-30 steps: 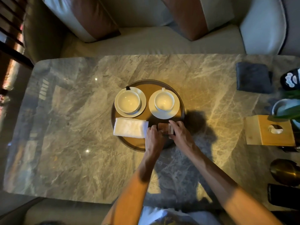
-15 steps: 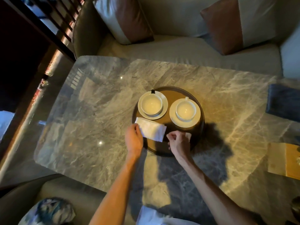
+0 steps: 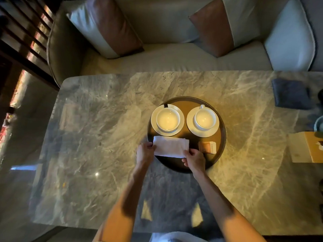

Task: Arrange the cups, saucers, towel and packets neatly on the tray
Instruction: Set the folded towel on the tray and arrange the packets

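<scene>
A round dark tray (image 3: 220, 148) sits mid-table. On its far half stand two white cups, the left cup (image 3: 168, 120) on its saucer (image 3: 180, 127) and the right cup (image 3: 204, 120) on its saucer (image 3: 212, 131). A folded white towel (image 3: 171, 147) lies on the tray's near left, overhanging the rim. My left hand (image 3: 144, 152) pinches its left end and my right hand (image 3: 194, 159) pinches its near right corner. Brown and white packets (image 3: 207, 147) lie flat on the tray to the right of the towel, apart from both hands.
The marble table (image 3: 97, 137) stands before a sofa with cushions (image 3: 106, 27). A dark folded cloth (image 3: 291, 93) lies at the far right. A wooden tissue box (image 3: 305, 147) sits at the right edge, with a bowl (image 3: 318, 124) beyond it.
Both hands left the packets, which now lie on the tray's right. My left hand then my right hand took hold of the towel's ends. The camera view shifted.
</scene>
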